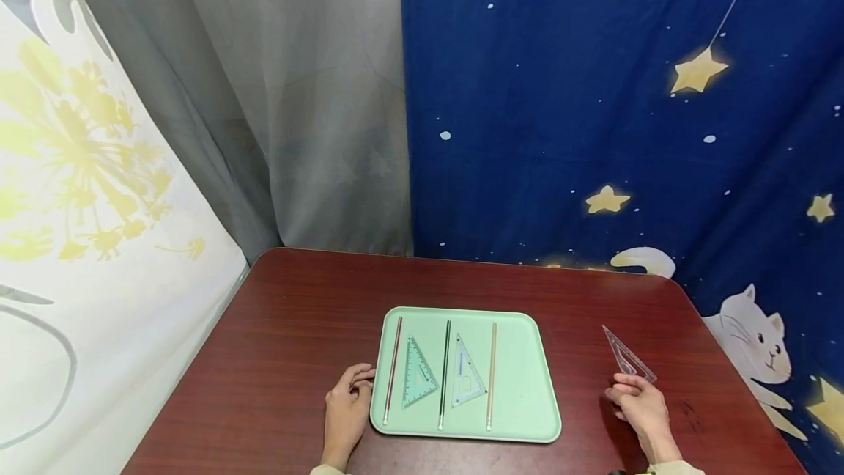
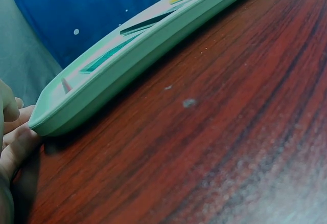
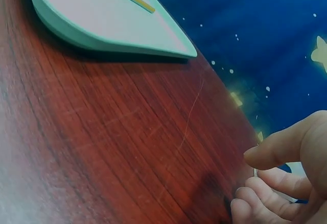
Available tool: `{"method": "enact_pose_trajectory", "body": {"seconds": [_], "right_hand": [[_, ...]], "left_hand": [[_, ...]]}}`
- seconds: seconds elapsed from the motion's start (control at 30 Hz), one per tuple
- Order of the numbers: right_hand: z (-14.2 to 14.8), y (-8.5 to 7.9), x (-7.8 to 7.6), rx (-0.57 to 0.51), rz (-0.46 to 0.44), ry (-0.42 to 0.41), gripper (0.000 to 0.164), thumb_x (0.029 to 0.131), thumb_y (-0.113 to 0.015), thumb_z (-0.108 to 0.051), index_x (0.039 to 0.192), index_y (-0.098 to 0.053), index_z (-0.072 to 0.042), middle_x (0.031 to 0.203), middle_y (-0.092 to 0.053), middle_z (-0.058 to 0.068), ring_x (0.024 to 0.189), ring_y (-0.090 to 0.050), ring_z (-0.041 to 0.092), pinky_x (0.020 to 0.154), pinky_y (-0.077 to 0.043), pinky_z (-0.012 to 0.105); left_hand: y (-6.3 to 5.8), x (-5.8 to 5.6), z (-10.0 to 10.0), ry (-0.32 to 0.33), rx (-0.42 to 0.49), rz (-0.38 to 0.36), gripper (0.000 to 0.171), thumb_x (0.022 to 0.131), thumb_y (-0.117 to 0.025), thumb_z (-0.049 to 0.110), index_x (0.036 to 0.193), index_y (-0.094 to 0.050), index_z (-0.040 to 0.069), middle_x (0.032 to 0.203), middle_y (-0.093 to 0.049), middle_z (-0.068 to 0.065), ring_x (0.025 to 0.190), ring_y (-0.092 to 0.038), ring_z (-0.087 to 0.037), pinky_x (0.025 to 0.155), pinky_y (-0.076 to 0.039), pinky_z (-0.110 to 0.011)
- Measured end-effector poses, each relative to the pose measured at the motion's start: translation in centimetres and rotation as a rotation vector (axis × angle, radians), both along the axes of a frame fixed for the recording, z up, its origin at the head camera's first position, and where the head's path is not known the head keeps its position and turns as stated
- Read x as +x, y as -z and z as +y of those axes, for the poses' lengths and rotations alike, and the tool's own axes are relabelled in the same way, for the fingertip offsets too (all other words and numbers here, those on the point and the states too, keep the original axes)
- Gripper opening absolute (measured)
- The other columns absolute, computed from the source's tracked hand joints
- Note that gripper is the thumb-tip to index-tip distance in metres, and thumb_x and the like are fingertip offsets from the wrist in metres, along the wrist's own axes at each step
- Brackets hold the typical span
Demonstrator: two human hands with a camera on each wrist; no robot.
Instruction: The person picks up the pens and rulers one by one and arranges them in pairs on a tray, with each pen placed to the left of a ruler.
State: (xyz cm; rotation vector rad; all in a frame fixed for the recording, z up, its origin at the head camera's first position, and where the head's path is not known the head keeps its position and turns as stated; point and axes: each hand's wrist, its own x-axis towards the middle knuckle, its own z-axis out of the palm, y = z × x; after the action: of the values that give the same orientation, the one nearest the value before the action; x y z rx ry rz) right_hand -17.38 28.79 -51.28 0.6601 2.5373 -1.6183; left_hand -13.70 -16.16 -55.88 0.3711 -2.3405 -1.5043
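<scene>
My right hand (image 1: 638,410) pinches a clear set square (image 1: 626,359) by its lower end, to the right of the tray; in the right wrist view only its thin edge (image 3: 255,173) shows between thumb and finger. At the left side of the light green tray (image 1: 527,387), my left hand (image 1: 349,405) rests with bent fingers touching the rim. Along the tray lie a red pencil (image 1: 393,369), a greenish set square (image 1: 417,376), a dark pencil (image 1: 445,372), a clear set square (image 1: 467,376) and a natural-wood pencil (image 1: 491,376), set out from left to right.
The tray stands on a dark red wooden table (image 1: 297,328). Behind it hang a grey curtain (image 1: 330,94) and a blue curtain (image 1: 560,94) with stars. A white patterned cloth (image 1: 99,299) hangs along the left side.
</scene>
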Motion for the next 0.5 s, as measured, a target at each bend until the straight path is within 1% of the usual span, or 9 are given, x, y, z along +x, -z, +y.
{"method": "enact_pose_trajectory", "body": {"seconds": [0.13,0.3,0.4,0.5], "right_hand": [[0.3,0.2,-0.3,0.027,0.008,0.023,0.050,0.081,-0.064,-0.006,0.124,-0.048,0.013,0.071,-0.061,-0.016,0.061,-0.057,-0.001,0.055,-0.052,0.025],[0.4,0.2,-0.8,0.099,0.042,0.084,0.048,0.078,-0.067,-0.009,0.119,-0.053,0.011,0.071,-0.059,-0.013,0.058,-0.055,0.001,0.052,-0.050,0.025],[0.6,0.3,-1.2,0.112,0.036,0.118,0.048,0.077,-0.070,-0.011,0.118,-0.053,0.009,0.072,-0.057,-0.011,0.057,-0.054,0.003,0.051,-0.049,0.026],[0.7,0.4,-1.4,0.105,0.032,0.131,0.051,0.076,-0.071,-0.012,0.119,-0.052,0.008,0.075,-0.056,-0.009,0.057,-0.054,0.003,0.051,-0.049,0.026]], "left_hand": [[0.2,0.0,0.0,0.002,0.007,0.017,0.027,0.086,-0.053,-0.003,0.106,-0.068,0.009,0.096,-0.073,-0.003,0.079,-0.067,-0.008,0.069,-0.051,-0.019],[0.4,-0.1,0.1,-0.004,0.003,0.045,0.027,0.086,-0.054,-0.004,0.105,-0.068,0.009,0.094,-0.073,-0.002,0.078,-0.066,-0.006,0.068,-0.051,-0.019],[0.4,0.0,0.1,-0.006,0.006,0.045,0.027,0.086,-0.054,-0.004,0.105,-0.068,0.008,0.094,-0.073,-0.001,0.078,-0.066,-0.006,0.068,-0.051,-0.019],[0.4,0.0,0.1,-0.006,0.007,0.041,0.026,0.086,-0.055,-0.003,0.106,-0.068,0.008,0.094,-0.073,-0.001,0.079,-0.067,-0.007,0.068,-0.052,-0.019]]}}
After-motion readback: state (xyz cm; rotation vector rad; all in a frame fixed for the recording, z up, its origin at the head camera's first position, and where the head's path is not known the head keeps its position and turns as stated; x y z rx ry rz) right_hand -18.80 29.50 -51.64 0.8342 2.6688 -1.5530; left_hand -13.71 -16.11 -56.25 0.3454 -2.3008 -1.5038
